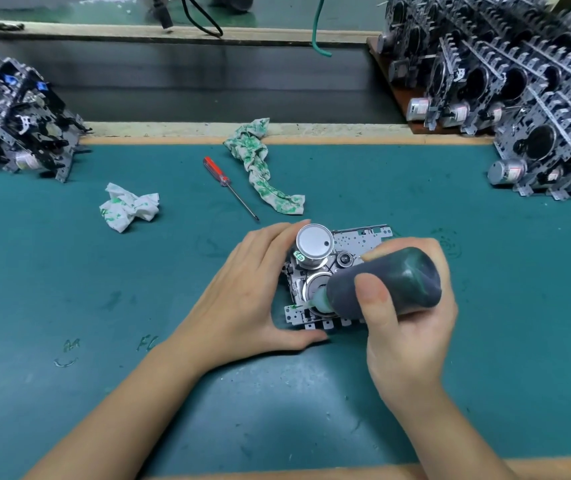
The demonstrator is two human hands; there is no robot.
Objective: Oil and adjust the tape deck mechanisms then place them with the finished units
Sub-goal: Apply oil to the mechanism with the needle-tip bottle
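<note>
**Oil goes on, one deck at a time**

The right hand [412, 327] wraps thumb and fingers around a dark squeeze bottle [386, 284], tilted low so its pale nozzle [320, 301] meets the round flywheel area of the tape deck mechanism [329, 275] — the angle appears chosen to put oil on one spot rather than across the plate. The left hand [249, 299] braces the unit: its fingers curve against the far-left edge beside the silver motor can [313, 244], thumb pressed along the near edge, seemingly to keep the chassis from sliding under the nozzle. The mechanism lies flat on the green bench mat [69, 271], directly in front of the worker.

Within reach sit the tools of the next step — a red-handled screwdriver [230, 188], likely for the adjustment, and two green-stained rags [263, 168], one crumpled [128, 206], probably for wiping excess. A small pile of mechanisms [17, 126] rests at far left; a much larger stacked batch [519, 88] fills the right. Which group is finished cannot be told from this view. Oiling looks under way, adjustment and placement not yet done.
</note>
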